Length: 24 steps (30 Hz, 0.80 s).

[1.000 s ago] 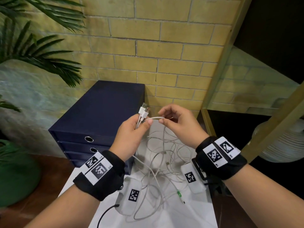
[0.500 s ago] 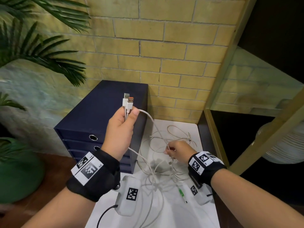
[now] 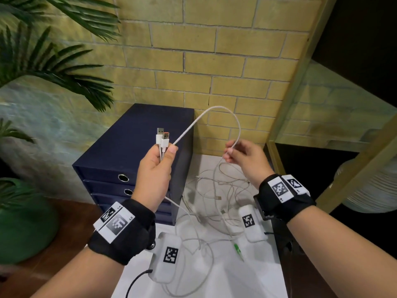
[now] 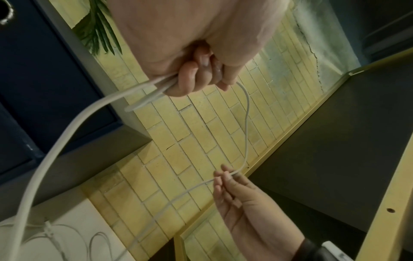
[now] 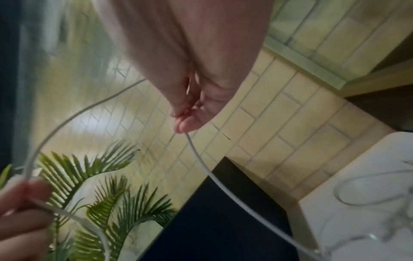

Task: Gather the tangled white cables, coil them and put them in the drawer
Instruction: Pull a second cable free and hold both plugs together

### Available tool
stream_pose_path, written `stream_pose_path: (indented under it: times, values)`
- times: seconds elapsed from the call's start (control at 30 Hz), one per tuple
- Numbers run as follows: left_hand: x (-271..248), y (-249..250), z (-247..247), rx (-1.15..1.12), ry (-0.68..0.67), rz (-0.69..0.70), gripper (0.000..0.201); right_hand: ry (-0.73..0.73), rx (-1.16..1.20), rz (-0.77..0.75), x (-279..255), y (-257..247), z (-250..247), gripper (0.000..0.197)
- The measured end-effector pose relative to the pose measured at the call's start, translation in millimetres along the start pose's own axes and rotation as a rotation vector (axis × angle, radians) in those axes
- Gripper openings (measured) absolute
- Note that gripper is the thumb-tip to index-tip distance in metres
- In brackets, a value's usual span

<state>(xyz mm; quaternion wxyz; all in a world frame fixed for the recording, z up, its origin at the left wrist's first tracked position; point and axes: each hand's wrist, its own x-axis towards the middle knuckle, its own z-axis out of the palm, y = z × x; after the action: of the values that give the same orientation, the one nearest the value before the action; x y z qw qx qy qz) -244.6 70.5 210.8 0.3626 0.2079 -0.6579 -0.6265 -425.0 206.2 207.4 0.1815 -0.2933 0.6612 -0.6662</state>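
My left hand [image 3: 158, 162] grips a bundle of white cables, with two USB plugs [image 3: 162, 137] sticking up above the fist. From it a white cable [image 3: 217, 108] arches up and over to my right hand [image 3: 231, 150], which pinches it between thumb and fingertips. The left wrist view shows the left hand [image 4: 201, 74] curled round the cables and the right hand [image 4: 225, 174] pinching the strand. Below both hands the tangled white cables [image 3: 214, 198] lie on the white table [image 3: 247, 276]. The dark blue drawer unit [image 3: 120, 166] stands at the left, all drawers closed.
Two white tagged boxes [image 3: 167, 254] [image 3: 250, 222] lie among the cables, beside a green-tipped plug [image 3: 238, 250]. A brick wall rises behind. Palm leaves [image 3: 53, 67] and a green pot [image 3: 23, 220] stand left. A wooden shelf frame [image 3: 296, 82] stands right.
My right hand rose from the tangle on the table, lifting a length of cable into an arch level with the left hand. The left hand kept holding the plugs.
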Motion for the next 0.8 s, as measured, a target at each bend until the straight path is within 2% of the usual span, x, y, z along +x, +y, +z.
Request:
stream_pose_path:
  times: [0.13, 0.4, 0.57, 0.67, 0.8]
  values:
    - [2.2, 3.4, -0.1, -0.003, 0.02, -0.005, 0.017, 0.067, -0.052, -0.149, 1.0, -20.8, -7.4, 0.027]
    - [-0.8, 9.1, 3.8, -0.01, -0.003, 0.004, 0.016, 0.111, 0.062, -0.339, -2.7, -52.9, -11.3, 0.026]
    - [-0.3, 10.0, 3.4, -0.031, -0.003, 0.018, 0.021, 0.148, -0.095, -0.431, -6.7, -55.3, -18.1, 0.028]
    - [-0.5, 12.3, 2.3, -0.034, 0.015, 0.013, 0.026, 0.139, -0.242, -0.357, -5.8, -37.0, -24.1, 0.027]
    - [-0.8, 14.6, -0.9, -0.05, 0.026, 0.025, 0.025, 0.103, -0.454, -0.131, -11.4, 3.8, -33.4, 0.019]
